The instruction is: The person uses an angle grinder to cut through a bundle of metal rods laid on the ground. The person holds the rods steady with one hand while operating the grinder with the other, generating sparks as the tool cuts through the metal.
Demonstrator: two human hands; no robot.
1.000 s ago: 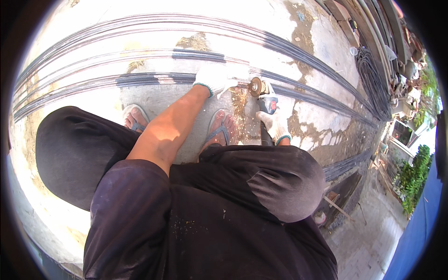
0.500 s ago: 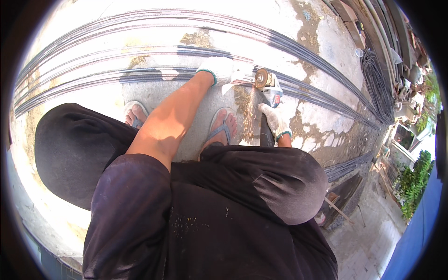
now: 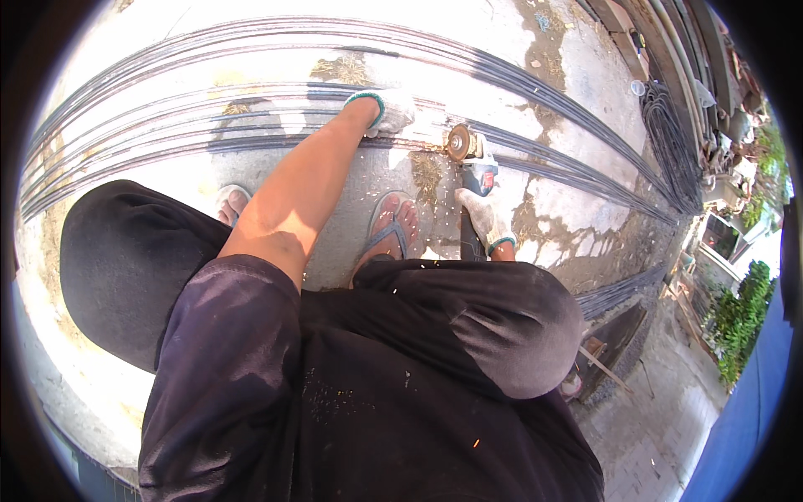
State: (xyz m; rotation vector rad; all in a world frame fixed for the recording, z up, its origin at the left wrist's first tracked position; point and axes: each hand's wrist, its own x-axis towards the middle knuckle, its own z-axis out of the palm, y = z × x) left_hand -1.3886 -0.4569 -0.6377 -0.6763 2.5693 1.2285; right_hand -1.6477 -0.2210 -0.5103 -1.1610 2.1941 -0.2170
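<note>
My left hand (image 3: 393,114), in a white knit glove with a green cuff, is closed on steel rods (image 3: 251,144) that run across the ground. Just right of it, an angle grinder (image 3: 479,171) meets the rods with its brown disc (image 3: 458,142). Orange sparks show at the disc's edge, and bright flecks fly back toward my legs. My right hand (image 3: 485,216), gloved the same way, is wrapped round the grinder's dark rear body. The fingertips of my left hand are partly hidden.
Another bundle of long rods (image 3: 535,86) curves past farther out. Dark bent rods (image 3: 667,130) lie at the right beside stacked boards and clutter. My sandalled foot (image 3: 393,227) stands close behind the rods. A green bush (image 3: 744,322) and blue sheet (image 3: 749,418) are at far right.
The grinder and my right hand have shifted slightly left, the disc coming onto the rods. My left hand has moved a little left. Sparks now spray toward me instead of down beside the grinder.
</note>
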